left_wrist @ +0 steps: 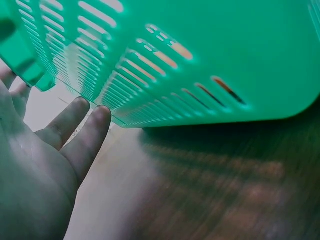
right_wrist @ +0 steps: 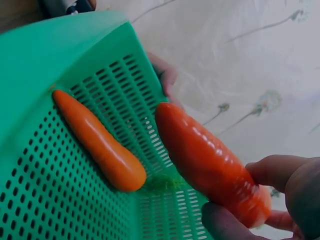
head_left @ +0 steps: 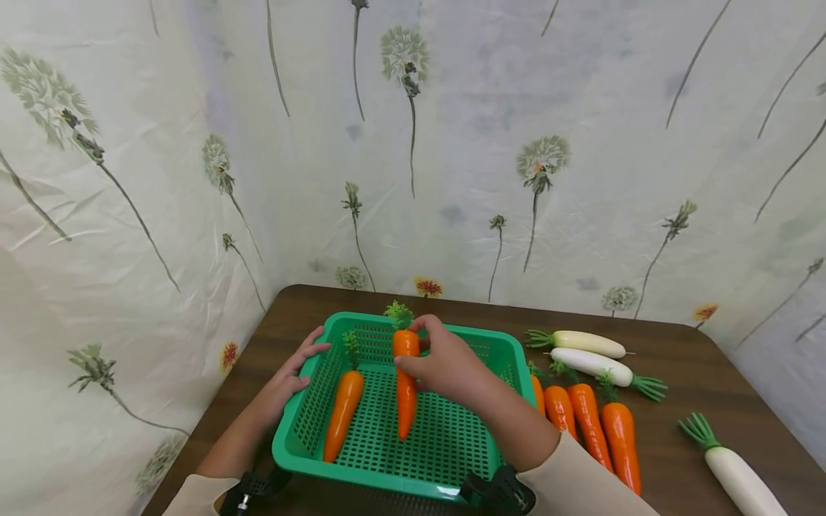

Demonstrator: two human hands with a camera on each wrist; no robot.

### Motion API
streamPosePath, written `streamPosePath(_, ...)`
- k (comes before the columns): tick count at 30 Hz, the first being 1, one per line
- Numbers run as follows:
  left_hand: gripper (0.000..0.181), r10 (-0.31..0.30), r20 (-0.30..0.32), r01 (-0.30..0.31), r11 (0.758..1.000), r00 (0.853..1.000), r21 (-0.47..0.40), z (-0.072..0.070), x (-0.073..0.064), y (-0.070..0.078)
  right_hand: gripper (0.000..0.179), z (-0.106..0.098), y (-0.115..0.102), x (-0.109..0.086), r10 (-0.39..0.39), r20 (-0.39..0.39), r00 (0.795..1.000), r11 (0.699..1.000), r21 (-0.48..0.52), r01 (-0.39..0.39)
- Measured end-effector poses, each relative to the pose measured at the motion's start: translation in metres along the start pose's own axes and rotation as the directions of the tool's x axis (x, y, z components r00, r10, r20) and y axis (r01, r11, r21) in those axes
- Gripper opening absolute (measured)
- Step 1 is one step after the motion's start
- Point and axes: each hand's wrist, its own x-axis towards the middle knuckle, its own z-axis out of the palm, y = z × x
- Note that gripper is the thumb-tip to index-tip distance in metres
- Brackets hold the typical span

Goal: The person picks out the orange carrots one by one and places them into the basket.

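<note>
In the head view, my right hand [head_left: 448, 360] pinches an orange carrot [head_left: 406, 373] near its leafy top, its tip pointing down over the green basket [head_left: 303, 469]. The right wrist view shows thumb and fingers around the thick end of this carrot [right_wrist: 205, 160]. A second carrot [head_left: 344, 412] lies inside along the basket's left side. My left hand [head_left: 287, 380] rests at the basket's left side, fingertips at the rim. In the left wrist view that hand's fingers [left_wrist: 90, 137] are fairly straight beside the slotted wall [left_wrist: 150, 75].
Right of the basket lie several more carrots [head_left: 586, 416], some partly hidden by my right arm. Behind them are two white radishes, one [head_left: 590, 343] beyond the other [head_left: 594, 365]. Another white radish [head_left: 742, 476] lies near the brown table's [head_left: 684, 387] right side. A floral curtain [head_left: 471, 229] hangs behind.
</note>
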Motion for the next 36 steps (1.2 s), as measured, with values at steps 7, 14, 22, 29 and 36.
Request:
streamPosePath(7,0.057,0.025,0.012,-0.025,1.0,1.0,0.001,-0.002,-0.002,0.0,0.054,0.006,-0.003,0.006,0.003,0.022,1.0,1.0,0.029,-0.003)
streamPosePath(14,0.057,0.034,0.01,-0.034,0.999,0.999,-0.002,-0.002,-0.003,0.0,0.052,0.017,-0.003,0.014,-0.001,0.047,0.999,1.0,0.025,0.0)
streamPosePath(22,0.058,0.025,0.016,-0.025,1.0,1.0,0.003,-0.001,-0.001,0.0,0.055,0.027,-0.003,0.019,0.012,0.07,0.997,1.0,0.01,-0.013)
streamPosePath(29,0.059,-0.007,0.006,0.007,1.0,1.0,0.001,0.0,0.002,0.001,0.055,0.03,-0.006,0.022,0.024,0.09,0.996,0.999,0.028,-0.027)
streamPosePath(36,0.058,0.014,0.015,-0.014,1.0,1.0,0.001,0.0,0.0,0.002,0.054,0.034,-0.003,0.029,0.07,0.12,0.99,0.994,0.074,-0.079)
